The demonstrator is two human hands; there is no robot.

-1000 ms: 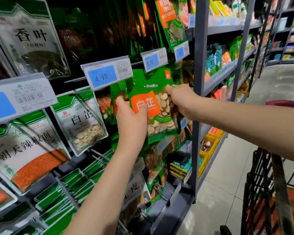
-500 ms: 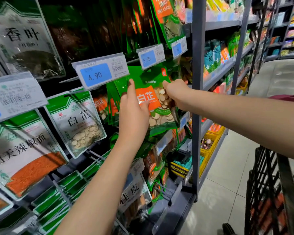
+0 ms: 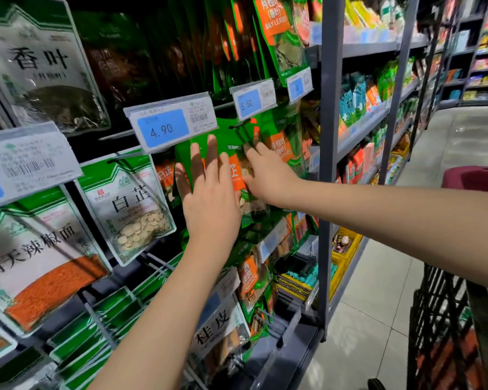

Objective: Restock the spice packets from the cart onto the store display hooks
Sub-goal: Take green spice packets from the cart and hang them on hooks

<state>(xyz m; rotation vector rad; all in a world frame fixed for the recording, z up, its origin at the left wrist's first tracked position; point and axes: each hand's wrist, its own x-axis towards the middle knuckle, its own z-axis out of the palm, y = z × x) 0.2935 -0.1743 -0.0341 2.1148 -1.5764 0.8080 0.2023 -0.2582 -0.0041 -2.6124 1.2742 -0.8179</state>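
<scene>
Display rack upright (image 3: pixel 328 164) runs top to bottom just past centre, with hanging spice packs filling everything on its 9 o'clock side. Black wire cart (image 3: pixel 445 319) sits at 4 o'clock in my view, on the floor and well apart from the rack.

Green spice packet (image 3: pixel 226 136) with an orange label hangs just above centre, against the other green packs. My left hand (image 3: pixel 209 201) lies flat on its face from 6 o'clock, fingers straight and spread, gripping nothing. My right hand (image 3: pixel 268 178) comes in from 3 o'clock, fingertips on the packet's upper right. Can't tell if it's pinching the pack or just touching it.

4.90 price tag (image 3: pixel 171 122) sits at the packet's 10 o'clock, and the 5.50 price tag (image 3: pixel 254 98) at its 1 o'clock. Dark hook (image 3: pixel 240 126) pokes out at the packet's top edge, right under the 5.50 tag. The top of the pack looks threaded on it, but blur hides the hole.
</scene>
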